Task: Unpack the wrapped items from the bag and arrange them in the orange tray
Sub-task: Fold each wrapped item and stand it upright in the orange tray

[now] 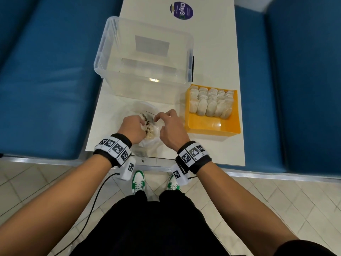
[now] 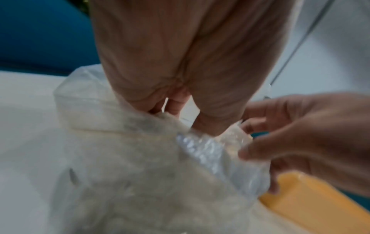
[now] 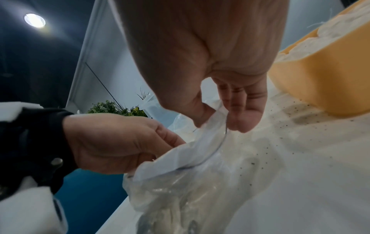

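A clear plastic bag lies near the table's front edge, with pale wrapped items and dark crumbs inside. My left hand grips the bag's left rim, fingers curled into its mouth. My right hand pinches the opposite rim of the bag between thumb and fingers. To the right stands the orange tray, with several wrapped items standing in rows at its far end. The tray's wall is close to my right hand.
A large clear plastic bin stands behind the bag, left of the tray. The narrow white table has a purple sticker at its far end. Blue seats flank it. Dark specks dot the tabletop beside the tray.
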Demonstrator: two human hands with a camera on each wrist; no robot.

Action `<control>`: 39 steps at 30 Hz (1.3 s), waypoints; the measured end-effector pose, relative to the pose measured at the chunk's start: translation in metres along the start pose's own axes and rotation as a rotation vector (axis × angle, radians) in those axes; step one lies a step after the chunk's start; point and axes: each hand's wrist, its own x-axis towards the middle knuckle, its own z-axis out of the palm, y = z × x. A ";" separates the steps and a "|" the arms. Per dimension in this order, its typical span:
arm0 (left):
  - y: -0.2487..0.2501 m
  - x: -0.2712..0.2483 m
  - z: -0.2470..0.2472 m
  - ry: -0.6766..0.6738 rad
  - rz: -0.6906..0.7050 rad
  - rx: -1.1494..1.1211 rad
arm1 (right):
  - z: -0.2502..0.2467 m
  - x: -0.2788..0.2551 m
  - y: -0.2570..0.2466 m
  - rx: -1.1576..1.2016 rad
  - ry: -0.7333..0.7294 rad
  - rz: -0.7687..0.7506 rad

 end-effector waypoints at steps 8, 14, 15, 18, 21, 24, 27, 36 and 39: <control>0.008 -0.008 -0.011 0.030 -0.002 -0.137 | 0.010 0.015 -0.017 -0.422 -0.099 -0.046; 0.006 -0.010 -0.012 -0.077 -0.058 -0.192 | 0.030 0.028 -0.018 -0.592 0.046 -0.024; 0.007 -0.011 -0.013 -0.085 -0.072 -0.211 | 0.030 0.029 -0.016 -0.589 0.061 -0.029; 0.009 -0.010 -0.015 -0.077 -0.124 -0.298 | 0.030 0.031 -0.011 -0.548 0.097 -0.017; 0.014 -0.012 -0.018 -0.063 -0.183 -0.427 | 0.029 0.031 -0.006 -0.462 0.150 -0.016; 0.017 -0.010 -0.020 -0.063 -0.225 -0.565 | 0.022 0.028 -0.002 -0.218 0.255 -0.025; 0.014 -0.004 -0.017 -0.089 -0.278 -0.803 | 0.015 0.023 -0.005 -0.050 0.365 -0.048; 0.015 -0.009 -0.029 -0.104 -0.226 -1.058 | 0.005 0.010 -0.024 0.089 0.368 -0.261; 0.005 -0.010 -0.040 -0.040 -0.220 -1.001 | -0.001 0.009 -0.026 0.273 0.060 -0.260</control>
